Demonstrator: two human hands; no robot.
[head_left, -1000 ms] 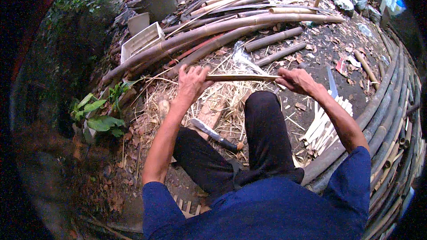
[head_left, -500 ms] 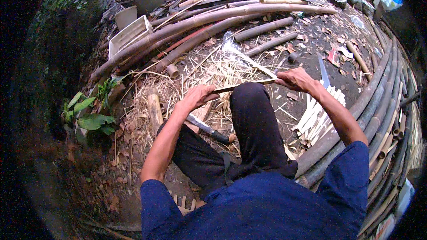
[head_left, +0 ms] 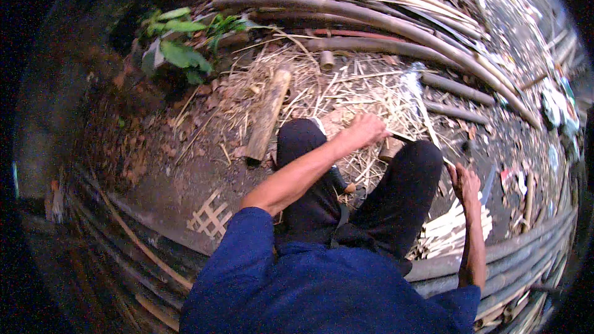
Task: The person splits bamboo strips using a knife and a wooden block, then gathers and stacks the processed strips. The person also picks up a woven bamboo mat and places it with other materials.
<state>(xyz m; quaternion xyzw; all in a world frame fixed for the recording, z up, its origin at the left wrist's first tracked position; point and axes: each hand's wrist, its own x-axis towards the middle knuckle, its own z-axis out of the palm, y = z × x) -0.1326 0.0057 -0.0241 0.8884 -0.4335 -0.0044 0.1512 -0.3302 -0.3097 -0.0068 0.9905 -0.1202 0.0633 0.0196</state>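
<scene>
My left hand (head_left: 368, 128) is closed around one end of a thin, dark-edged bamboo strip (head_left: 402, 138), just beyond my knees. The strip runs toward my raised right knee, which hides its middle. On the outer side of that knee, my right hand (head_left: 465, 182) has its fingers closed at the strip's other end, slightly blurred. Between my legs lies a knife with a dark handle (head_left: 337, 179), partly covered by my left leg. Pale split bamboo strips (head_left: 448, 230) lie in a pile below my right hand. Near it, a saw blade (head_left: 489, 187) rests on the ground.
Shavings (head_left: 365, 96) litter the ground ahead, beside a short bamboo log (head_left: 270, 114). Long bamboo poles (head_left: 371, 9) curve across the far side; more poles (head_left: 526, 247) lie at right. A small bamboo lattice (head_left: 210, 215) sits at left, a leafy plant (head_left: 182, 52) beyond it.
The view has swung left, bringing the lattice into sight. My right hand has come down beside the knee, so the strip slants down to the right. Both hands still grip it.
</scene>
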